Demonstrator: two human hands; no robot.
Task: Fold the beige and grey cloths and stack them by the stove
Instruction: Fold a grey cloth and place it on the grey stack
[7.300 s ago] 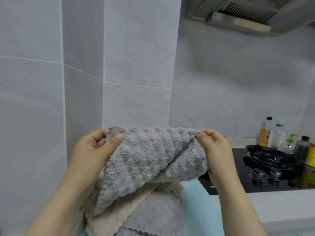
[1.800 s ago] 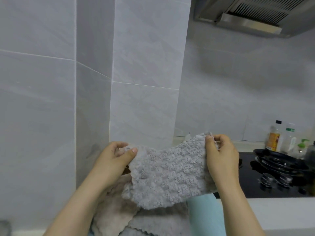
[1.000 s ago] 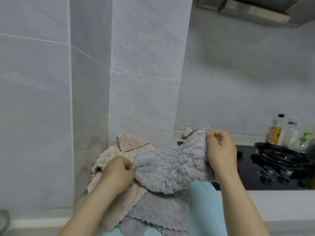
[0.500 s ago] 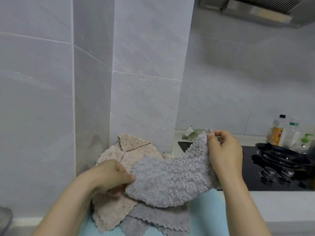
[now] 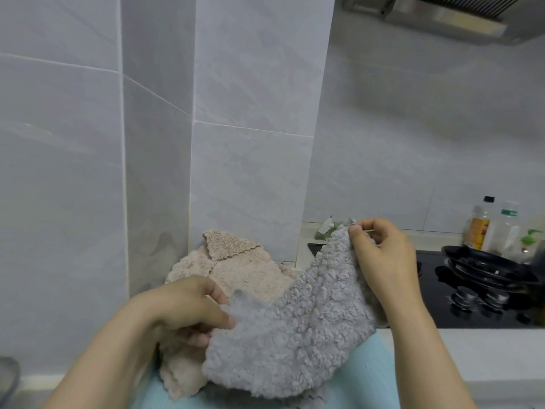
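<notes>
**Grey cloth dips toward the pile, still unfolded**

At the bottom of the frame a light blue surface [image 5: 368, 382] runs under everything. Just above it, lower left of centre, the left hand [image 5: 188, 308] pinches the lower left edge of the grey cloth [image 5: 295, 329] between thumb and curled fingers. The cloth hangs in a slack diagonal sheet up to the right hand [image 5: 383, 261], right of centre, whose thumb and forefinger nip its top corner while the other fingers curl in.

Under two seconds ago both hands held the cloth level and stretched. Since then the left hand has dropped low and the right has stayed high. That reads as the cloth being lowered or re-gripped for a fold; no crease is made yet.

Behind the left hand, the beige cloths [image 5: 244, 270] lie rumpled against the tiled wall column [image 5: 250, 113], one corner flipped up, so they look unfolded too. Further right sits the black stove [image 5: 427, 290] with a dark pan [image 5: 486, 267], bottles [image 5: 479, 228] behind it, and the range hood [image 5: 442, 16] at the upper right.
</notes>
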